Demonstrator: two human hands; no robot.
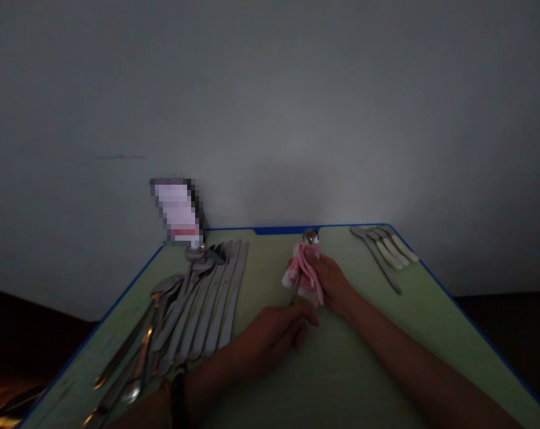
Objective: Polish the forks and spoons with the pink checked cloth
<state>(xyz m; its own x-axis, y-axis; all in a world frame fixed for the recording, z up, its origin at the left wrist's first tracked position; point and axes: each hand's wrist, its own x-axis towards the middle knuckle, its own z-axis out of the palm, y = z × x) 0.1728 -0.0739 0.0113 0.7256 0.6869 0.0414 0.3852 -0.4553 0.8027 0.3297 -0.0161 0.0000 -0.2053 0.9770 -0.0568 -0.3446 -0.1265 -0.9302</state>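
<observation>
A metal spoon is held over the middle of the table, its bowl pointing away from me. My right hand is closed around a pink and white cloth, which wraps the spoon just below the bowl. Below the cloth, my left hand grips the lower end of the spoon's handle, its fingers curled. Left of my hands lie several table knives in a row, beside several spoons. Part of the spoon's handle is hidden by the cloth and my fingers.
The pale green table has a blue edge and stands against a grey wall. At its far right lie several pieces of cutlery with white handles and an all-metal one. A blurred-out phone-like device leans at the back left.
</observation>
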